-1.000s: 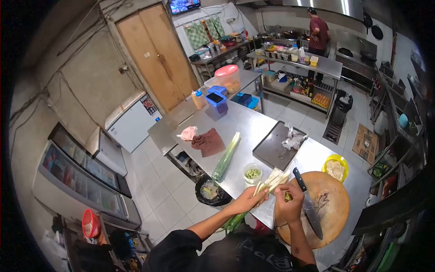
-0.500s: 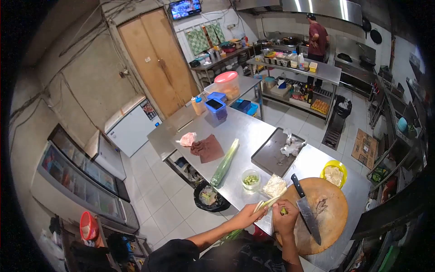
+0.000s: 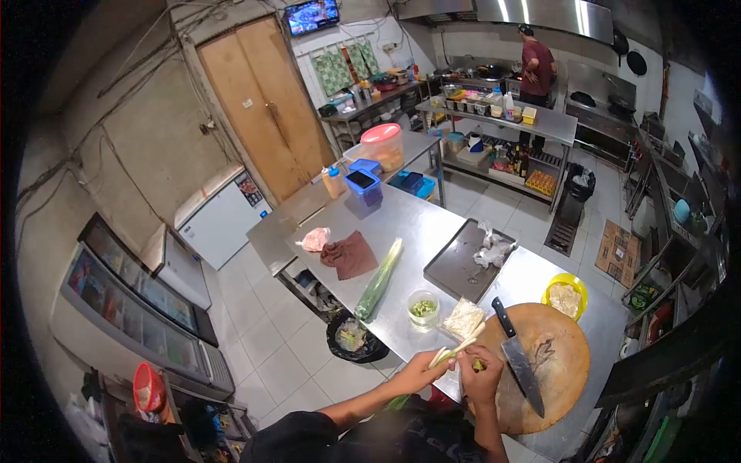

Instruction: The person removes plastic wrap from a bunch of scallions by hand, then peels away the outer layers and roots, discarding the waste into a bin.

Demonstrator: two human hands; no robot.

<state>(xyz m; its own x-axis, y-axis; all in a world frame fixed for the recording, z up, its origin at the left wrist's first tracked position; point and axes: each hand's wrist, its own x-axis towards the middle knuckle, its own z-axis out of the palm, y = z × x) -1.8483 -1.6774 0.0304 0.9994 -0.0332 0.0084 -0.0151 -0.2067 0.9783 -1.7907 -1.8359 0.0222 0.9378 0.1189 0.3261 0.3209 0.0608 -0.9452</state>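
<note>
2 hands are grasping a pale green-white vegetable stalk (image 3: 457, 349) at the near edge of the steel table (image 3: 417, 224), beside the round wooden chopping board (image 3: 563, 370): left hand (image 3: 423, 369) wrapping its lower part, right hand (image 3: 480, 378) pinching it, fingers hiding the contact.

Knife (image 3: 515, 363) lay on board (image 3: 567, 339) at 3 o'clock of right hand (image 3: 480, 380). Cup (image 3: 423, 307) and bag (image 3: 465, 316) blocked 12 o'clock. Bare table (image 3: 417, 224) past them, beside tray (image 3: 455, 266), was open.
</note>
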